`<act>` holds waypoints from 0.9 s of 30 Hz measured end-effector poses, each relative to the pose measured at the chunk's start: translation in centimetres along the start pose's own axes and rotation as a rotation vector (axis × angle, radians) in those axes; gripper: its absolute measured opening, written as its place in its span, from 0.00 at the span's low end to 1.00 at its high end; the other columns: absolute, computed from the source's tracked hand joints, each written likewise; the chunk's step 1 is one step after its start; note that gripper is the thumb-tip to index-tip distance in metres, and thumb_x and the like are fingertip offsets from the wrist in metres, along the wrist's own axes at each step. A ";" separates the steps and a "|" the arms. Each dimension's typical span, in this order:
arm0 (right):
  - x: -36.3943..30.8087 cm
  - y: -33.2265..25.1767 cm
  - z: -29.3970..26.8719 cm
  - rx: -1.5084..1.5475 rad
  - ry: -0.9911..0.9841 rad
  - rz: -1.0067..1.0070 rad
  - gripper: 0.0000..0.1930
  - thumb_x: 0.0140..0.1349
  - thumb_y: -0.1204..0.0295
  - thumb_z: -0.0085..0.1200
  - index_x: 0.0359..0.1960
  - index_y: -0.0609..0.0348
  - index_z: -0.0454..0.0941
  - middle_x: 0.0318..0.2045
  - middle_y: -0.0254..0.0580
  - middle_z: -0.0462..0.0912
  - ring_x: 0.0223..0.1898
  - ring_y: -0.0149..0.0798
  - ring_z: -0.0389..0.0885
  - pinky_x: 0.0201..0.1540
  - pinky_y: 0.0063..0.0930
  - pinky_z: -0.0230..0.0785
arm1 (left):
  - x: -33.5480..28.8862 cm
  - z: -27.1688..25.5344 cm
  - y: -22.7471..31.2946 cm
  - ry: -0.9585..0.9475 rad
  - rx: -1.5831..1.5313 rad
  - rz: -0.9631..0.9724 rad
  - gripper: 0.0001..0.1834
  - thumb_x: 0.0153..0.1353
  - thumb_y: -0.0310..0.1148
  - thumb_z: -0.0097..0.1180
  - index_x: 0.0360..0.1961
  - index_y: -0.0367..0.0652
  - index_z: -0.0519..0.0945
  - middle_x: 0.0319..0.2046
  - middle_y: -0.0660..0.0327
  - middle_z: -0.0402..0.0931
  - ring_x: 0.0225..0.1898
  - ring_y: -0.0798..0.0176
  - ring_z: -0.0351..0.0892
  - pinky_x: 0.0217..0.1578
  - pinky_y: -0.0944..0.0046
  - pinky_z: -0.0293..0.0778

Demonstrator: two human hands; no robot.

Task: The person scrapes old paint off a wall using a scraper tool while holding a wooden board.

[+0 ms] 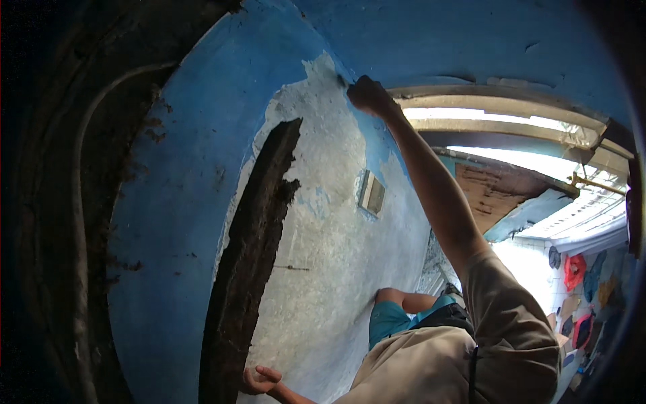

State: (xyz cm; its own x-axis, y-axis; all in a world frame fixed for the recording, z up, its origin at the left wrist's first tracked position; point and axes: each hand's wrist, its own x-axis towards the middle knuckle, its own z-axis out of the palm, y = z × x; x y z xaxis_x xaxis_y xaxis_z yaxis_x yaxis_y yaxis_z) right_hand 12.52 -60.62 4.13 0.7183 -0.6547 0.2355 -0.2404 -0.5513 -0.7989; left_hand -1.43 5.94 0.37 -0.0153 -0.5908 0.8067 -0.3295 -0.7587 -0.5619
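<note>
We see daylight entering from the right, where the slatted opening (491,126) glares almost white. It brightens the bare plaster patch (330,202), while the blue wall (178,222) looks dimmer and the brown timber (243,259) lies in shadow. We find the raised right hand (369,95) darkly shaded. Fisheye distortion bends straight edges, and the corners sink into black.
</note>
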 end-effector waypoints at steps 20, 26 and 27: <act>-1.7 1.8 1.4 0.183 0.028 0.164 0.23 0.64 0.61 0.43 0.45 0.75 0.74 0.42 0.73 0.78 0.48 0.64 0.78 0.52 0.52 0.69 | 0.4 -0.3 0.1 -0.041 -0.034 -0.019 0.13 0.62 0.32 0.48 0.40 0.31 0.73 0.34 0.47 0.74 0.33 0.48 0.74 0.37 0.50 0.70; -1.3 1.6 2.5 0.069 0.041 0.147 0.20 0.62 0.64 0.42 0.42 0.71 0.78 0.47 0.71 0.76 0.46 0.64 0.79 0.51 0.53 0.71 | -0.1 -0.5 0.4 -0.106 0.019 -0.021 0.13 0.63 0.33 0.49 0.40 0.31 0.73 0.33 0.48 0.74 0.35 0.45 0.75 0.37 0.48 0.70; -1.2 1.8 2.1 -0.163 0.011 -0.078 0.19 0.61 0.64 0.43 0.40 0.70 0.79 0.44 0.69 0.78 0.46 0.63 0.79 0.51 0.53 0.71 | 0.2 -0.9 0.1 -0.118 0.031 -0.008 0.13 0.63 0.33 0.49 0.40 0.31 0.73 0.33 0.48 0.74 0.35 0.45 0.75 0.37 0.48 0.70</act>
State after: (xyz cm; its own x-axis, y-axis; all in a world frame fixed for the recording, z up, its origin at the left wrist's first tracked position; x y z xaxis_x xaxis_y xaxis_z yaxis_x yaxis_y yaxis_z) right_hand 12.54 -59.77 1.24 0.7320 -0.6116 0.3002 -0.2875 -0.6768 -0.6777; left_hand -2.35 6.03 0.66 0.0993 -0.6118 0.7848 -0.2995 -0.7704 -0.5627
